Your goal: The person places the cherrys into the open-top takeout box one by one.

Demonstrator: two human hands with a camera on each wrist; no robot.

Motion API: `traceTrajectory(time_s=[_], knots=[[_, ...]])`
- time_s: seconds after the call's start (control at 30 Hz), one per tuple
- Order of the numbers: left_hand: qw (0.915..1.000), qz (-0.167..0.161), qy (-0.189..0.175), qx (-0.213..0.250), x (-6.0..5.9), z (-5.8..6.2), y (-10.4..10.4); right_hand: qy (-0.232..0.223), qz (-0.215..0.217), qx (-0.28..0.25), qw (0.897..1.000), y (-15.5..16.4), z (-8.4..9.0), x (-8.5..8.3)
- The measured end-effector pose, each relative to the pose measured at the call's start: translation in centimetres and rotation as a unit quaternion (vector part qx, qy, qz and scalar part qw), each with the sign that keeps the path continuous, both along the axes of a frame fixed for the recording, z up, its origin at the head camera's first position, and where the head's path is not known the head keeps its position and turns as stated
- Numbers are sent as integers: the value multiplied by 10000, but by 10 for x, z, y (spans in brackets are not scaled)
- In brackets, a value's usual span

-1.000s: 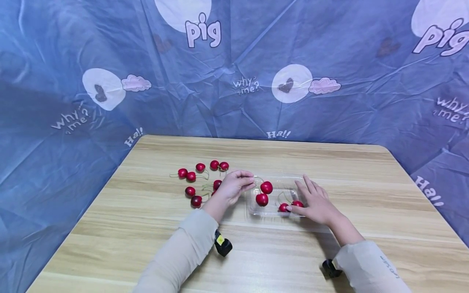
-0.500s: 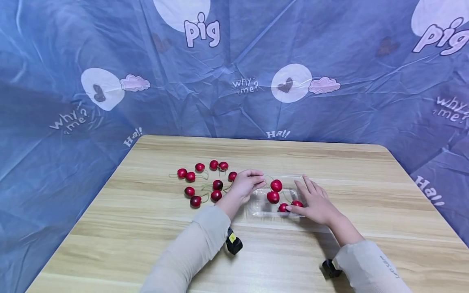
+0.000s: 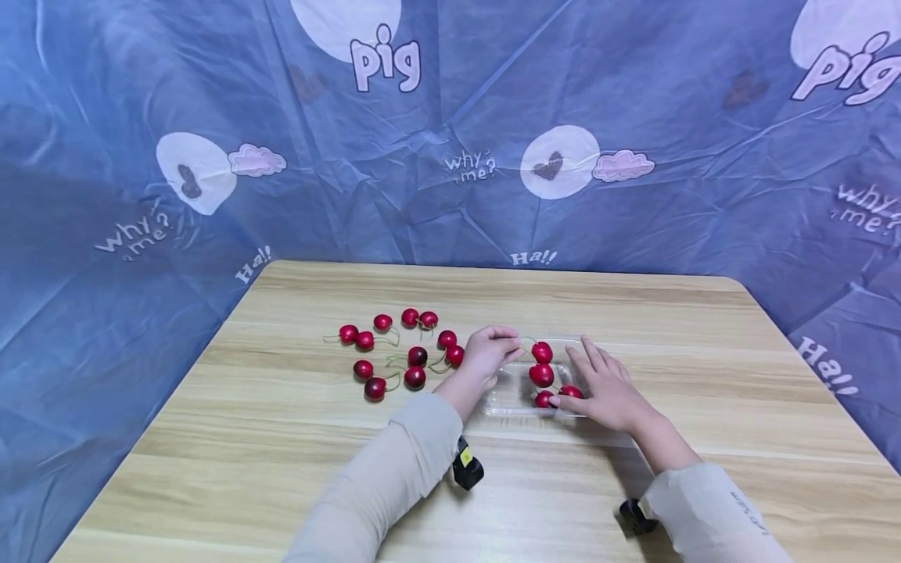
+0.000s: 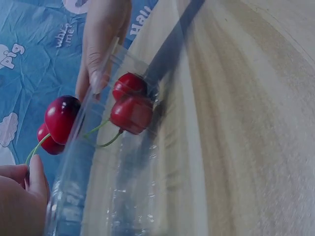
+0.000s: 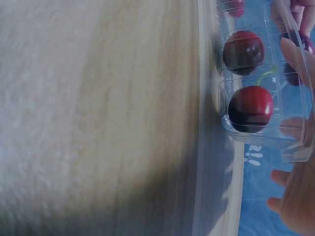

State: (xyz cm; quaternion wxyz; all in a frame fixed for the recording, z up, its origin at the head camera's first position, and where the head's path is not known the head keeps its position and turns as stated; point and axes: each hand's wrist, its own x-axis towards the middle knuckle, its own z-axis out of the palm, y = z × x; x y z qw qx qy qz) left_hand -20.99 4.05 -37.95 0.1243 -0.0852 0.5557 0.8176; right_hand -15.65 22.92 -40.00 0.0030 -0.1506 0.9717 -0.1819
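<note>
My left hand point(image 3: 508, 345) pinches the stems of a pair of red cherries point(image 3: 541, 363), which hang just over the far side of a clear plastic tray point(image 3: 508, 399). In the left wrist view the held pair point(image 4: 60, 120) dangles beside the tray wall point(image 4: 74, 187), with my fingertips point(image 4: 27, 179) on the stems. My right hand point(image 3: 597, 381) rests flat with straight fingers on the tray's right side. Two more cherries point(image 3: 556, 396) lie inside the tray; they also show in the right wrist view point(image 5: 250, 107).
Several loose cherries point(image 3: 394, 352) with green stems lie scattered on the wooden table point(image 3: 281, 438) left of the tray. A blue printed cloth point(image 3: 450, 141) hangs behind and around the table. The table's edges run close at the left and right.
My left hand has carried the cherry pair to the right, from the tray's left end toward its right part. More loose cherries show behind it. My right hand has stayed put.
</note>
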Motion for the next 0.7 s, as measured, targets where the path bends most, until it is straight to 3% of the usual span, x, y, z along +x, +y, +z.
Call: traceTrajectory(time_s=[0.7], knots=[[9972,245,-67,-704,2,-17,20,8,-27,-58,10000,-2,2,2]])
